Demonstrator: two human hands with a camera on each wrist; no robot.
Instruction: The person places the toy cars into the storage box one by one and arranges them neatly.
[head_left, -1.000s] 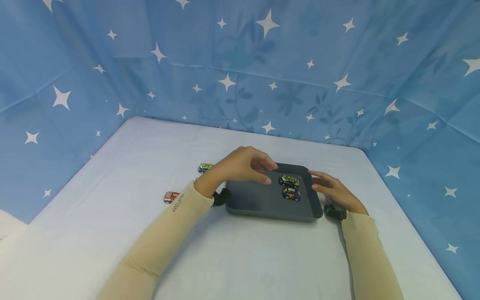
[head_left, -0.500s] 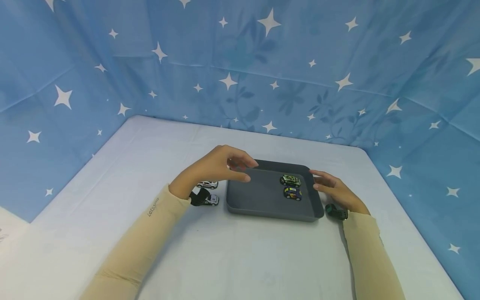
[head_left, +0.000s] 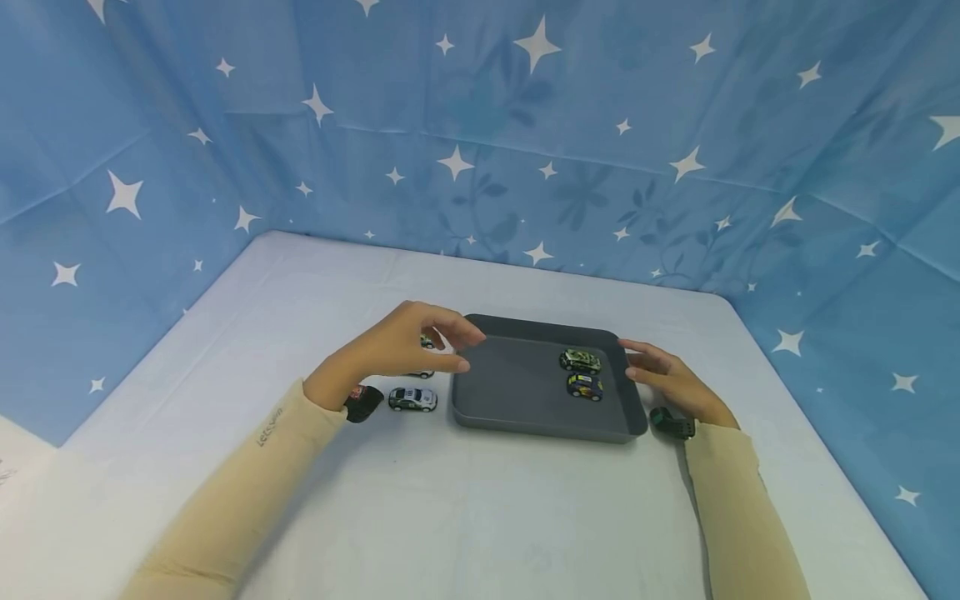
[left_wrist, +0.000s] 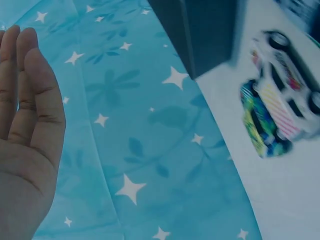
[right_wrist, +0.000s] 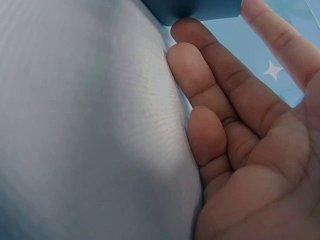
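Note:
My left hand (head_left: 408, 342) hangs with fingers loosely bent and nothing between them, by the left edge of the grey tray (head_left: 517, 429). Beneath it a green toy car (head_left: 427, 342) and a white toy car (head_left: 423, 374) are partly hidden. A silver-white toy car (head_left: 412, 399) stands left of the tray. In the left wrist view, a white car with pink stripes (left_wrist: 282, 95) overlaps a yellow-green car (left_wrist: 260, 122). My right hand (head_left: 667, 379) rests its fingertips against the tray's right wall. Inside the tray sit a green camouflage car (head_left: 580, 361) and a dark blue car (head_left: 584, 387).
A white cloth (head_left: 480, 517) covers the table. Blue star-printed curtain (head_left: 480, 125) rises along the back and sides. A black wrist strap (head_left: 363, 404) sits below my left wrist, and a dark wrist strap (head_left: 672, 423) is on my right.
My left hand has moved left from over the tray to its left edge, uncovering the silver-white car. The right hand and the two cars in the tray stay put.

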